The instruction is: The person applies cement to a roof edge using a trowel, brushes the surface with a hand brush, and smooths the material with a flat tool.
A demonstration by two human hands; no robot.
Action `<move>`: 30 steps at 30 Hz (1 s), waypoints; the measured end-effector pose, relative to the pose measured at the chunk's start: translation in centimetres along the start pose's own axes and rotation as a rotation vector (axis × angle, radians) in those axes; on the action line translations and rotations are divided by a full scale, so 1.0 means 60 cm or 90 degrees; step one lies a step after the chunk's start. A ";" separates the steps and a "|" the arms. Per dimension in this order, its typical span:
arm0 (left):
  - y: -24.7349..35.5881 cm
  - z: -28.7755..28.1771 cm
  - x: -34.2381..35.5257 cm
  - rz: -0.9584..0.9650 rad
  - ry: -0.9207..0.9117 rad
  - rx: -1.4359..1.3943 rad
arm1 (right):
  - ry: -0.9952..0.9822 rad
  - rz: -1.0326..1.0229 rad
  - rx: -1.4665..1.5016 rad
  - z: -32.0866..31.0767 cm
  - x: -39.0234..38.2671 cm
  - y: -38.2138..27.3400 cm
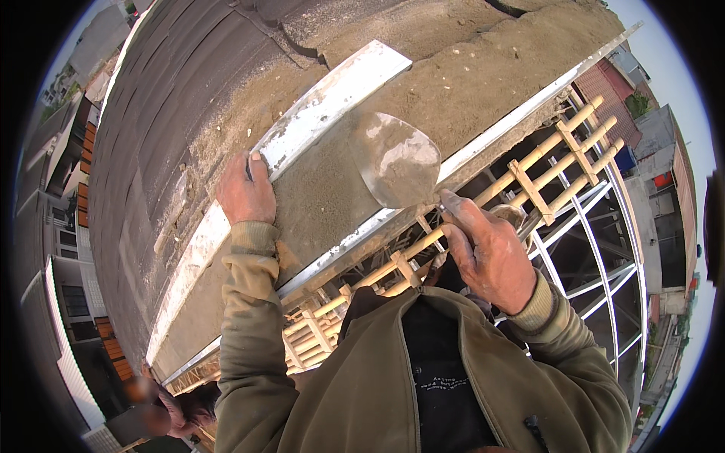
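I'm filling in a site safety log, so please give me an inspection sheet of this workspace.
Surface: grey-brown mortar beside dark overlapping roofing; a white strip runs along the near edge.
Job's things: long white board across the mortar; rounded, smeared trowel over it, contact unclear.
Clutter: sandy crumbs beside the board.
Hands: left hand grips the board; right hand holds the trowel.
Cables: nothing seen.
Surroundings: pale pole scaffold beyond the edge strip, buildings at both sides, another person at lower left, partly blurred.
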State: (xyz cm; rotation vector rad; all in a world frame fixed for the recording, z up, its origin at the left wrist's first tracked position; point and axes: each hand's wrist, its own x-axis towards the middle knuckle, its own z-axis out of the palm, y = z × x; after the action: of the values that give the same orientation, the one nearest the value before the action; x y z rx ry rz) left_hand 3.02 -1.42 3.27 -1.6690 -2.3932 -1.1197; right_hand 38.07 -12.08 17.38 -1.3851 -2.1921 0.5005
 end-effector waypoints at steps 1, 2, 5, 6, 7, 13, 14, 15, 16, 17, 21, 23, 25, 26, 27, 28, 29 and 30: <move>0.004 -0.005 -0.001 -0.012 -0.012 -0.007 | -0.027 -0.027 -0.007 0.002 -0.004 -0.003; 0.004 -0.011 -0.002 -0.028 -0.025 -0.012 | -0.025 -0.014 -0.007 -0.003 0.000 -0.005; 0.001 -0.008 0.000 0.000 -0.014 -0.022 | 0.092 0.060 0.019 -0.027 0.015 0.017; -0.001 -0.007 -0.002 0.004 -0.006 -0.018 | 0.099 0.027 -0.030 -0.020 0.015 0.017; -0.003 -0.006 -0.004 0.008 0.003 -0.015 | 0.087 0.033 -0.024 -0.024 0.014 0.017; 0.011 -0.016 -0.003 0.009 -0.007 -0.040 | 0.134 0.032 0.038 -0.037 0.017 0.029; 0.015 -0.010 0.002 0.031 0.010 -0.049 | 0.062 0.050 -0.008 -0.033 0.013 0.022; 0.018 -0.010 0.003 0.016 0.000 -0.055 | 0.105 0.012 -0.044 -0.022 0.009 0.021; 0.018 -0.016 0.001 0.002 -0.010 -0.062 | 0.092 0.014 -0.012 -0.023 0.005 0.027; 0.019 -0.019 -0.002 -0.014 -0.020 -0.072 | 0.078 0.012 0.017 -0.032 0.003 0.033; 0.014 -0.027 -0.003 -0.058 -0.073 -0.035 | 0.212 0.090 -0.031 -0.086 -0.009 0.066; 0.003 -0.015 -0.001 -0.001 -0.016 -0.049 | 0.257 0.277 -0.013 -0.136 -0.005 0.076; 0.008 -0.010 0.000 0.035 0.017 -0.078 | 0.274 0.161 -0.049 -0.122 -0.030 0.108; 0.010 -0.009 -0.001 0.026 0.007 -0.080 | 0.222 0.137 -0.038 -0.112 -0.039 0.097; 0.013 -0.012 -0.001 0.020 -0.004 -0.082 | 0.172 0.113 -0.026 -0.101 -0.049 0.084; 0.016 -0.014 -0.001 0.014 -0.015 -0.084 | 0.177 0.124 -0.021 -0.100 -0.053 0.081; 0.015 -0.017 -0.003 -0.005 -0.030 -0.067 | 0.214 0.151 -0.009 -0.105 -0.051 0.088; 0.018 -0.019 -0.001 -0.020 -0.043 -0.052 | 0.255 0.177 0.001 -0.115 -0.046 0.100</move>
State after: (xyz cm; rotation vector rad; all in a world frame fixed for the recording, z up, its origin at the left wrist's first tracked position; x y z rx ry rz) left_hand 3.52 -1.93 4.70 -1.7264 -2.4550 -1.1997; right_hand 47.49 -11.76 19.11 -1.6382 -1.6916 0.2877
